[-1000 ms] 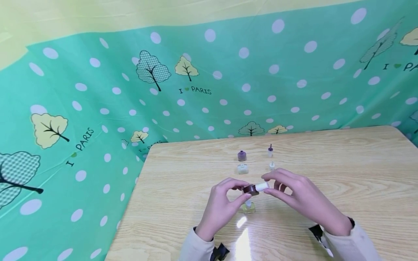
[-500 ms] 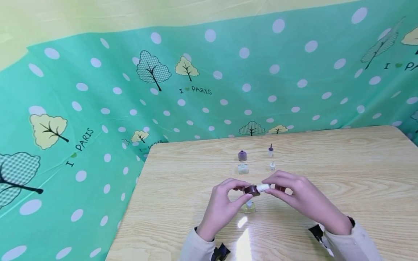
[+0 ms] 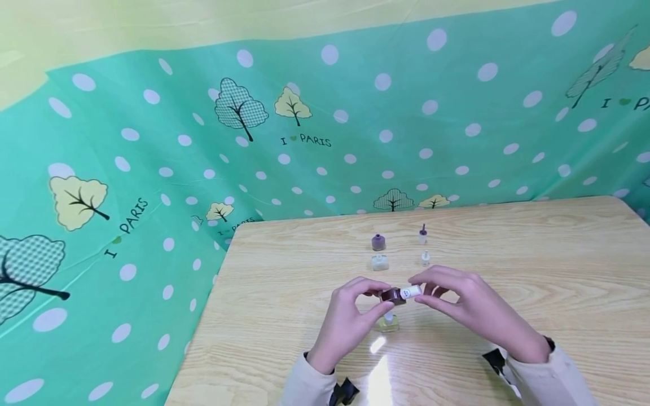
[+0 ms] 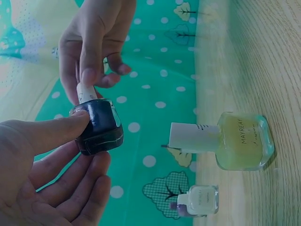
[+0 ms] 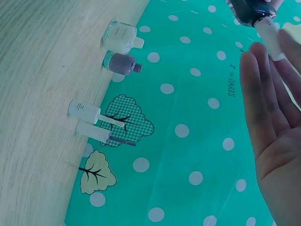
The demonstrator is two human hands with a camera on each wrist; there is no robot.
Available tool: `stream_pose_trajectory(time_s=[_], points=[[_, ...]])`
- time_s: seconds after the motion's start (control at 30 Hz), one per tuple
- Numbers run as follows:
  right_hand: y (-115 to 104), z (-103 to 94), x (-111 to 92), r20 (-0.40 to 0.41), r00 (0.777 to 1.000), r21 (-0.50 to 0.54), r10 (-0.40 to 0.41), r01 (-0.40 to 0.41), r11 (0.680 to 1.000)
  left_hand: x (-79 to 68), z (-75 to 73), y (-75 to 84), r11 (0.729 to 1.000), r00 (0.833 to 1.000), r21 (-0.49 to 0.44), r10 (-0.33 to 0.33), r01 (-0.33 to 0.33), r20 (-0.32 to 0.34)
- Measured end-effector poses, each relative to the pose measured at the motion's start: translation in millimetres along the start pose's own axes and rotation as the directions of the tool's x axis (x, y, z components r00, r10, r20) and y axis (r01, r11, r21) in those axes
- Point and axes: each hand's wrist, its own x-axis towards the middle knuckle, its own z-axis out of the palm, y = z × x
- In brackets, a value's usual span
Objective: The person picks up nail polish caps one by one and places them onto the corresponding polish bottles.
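Observation:
Between thumb and fingers, my left hand (image 3: 342, 324) grips a dark red nail polish bottle (image 4: 101, 125), tilted above the table. Its white cap (image 3: 411, 291) points to the right and sits at the bottle's neck. My right hand (image 3: 469, 301) pinches that cap by thumb and fingertips, the other fingers loosely bent. Below the hands stands a yellow nail polish bottle (image 4: 242, 141) with its white cap on, partly hidden in the head view.
Farther back stand an uncapped purple bottle (image 3: 378, 243) and an uncapped clear one (image 3: 380, 263). To their right, two white caps, one with a purple brush (image 3: 423, 233) and one with a pale brush (image 3: 425, 258), stand brush up on the wooden table (image 3: 284, 270).
The white cap has turned in my right fingers, and dark print now shows on it. The left hand keeps its grip on the dark bottle, and the table things stay put.

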Motion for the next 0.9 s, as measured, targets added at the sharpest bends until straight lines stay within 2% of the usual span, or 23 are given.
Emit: stream_pose_trajectory(time_s=[0.13,0.27,0.4,0.63,0.9], points=[[1.0,0.9,0.4,-0.01,0.999,-0.009,-0.036,0.036,0.999,-0.3,0.3,-0.5,1.0,1.0,0.016,0.011,-0.011,0.0],[1.3,2.8,0.4,-0.022,0.999,-0.04,-0.034,0.033,0.999,0.1,0.9,-0.2,0.999,1.0,0.04,0.024,-0.024,0.006],[0.9,4.8,0.6,-0.02,1.0,-0.073,-0.017,0.015,0.997,-0.2,0.8,1.1,0.997,0.999,0.072,0.035,-0.036,0.012],[-1.5,6.4,-0.2,-0.002,0.998,-0.087,0.061,-0.061,0.994,-0.5,2.3,-0.9,0.989,0.998,0.129,0.064,-0.067,0.029],[-3.1,9.9,0.5,0.0,0.997,-0.091,0.074,-0.073,0.993,0.5,2.6,-5.2,0.989,0.998,0.136,0.057,-0.061,0.032]])
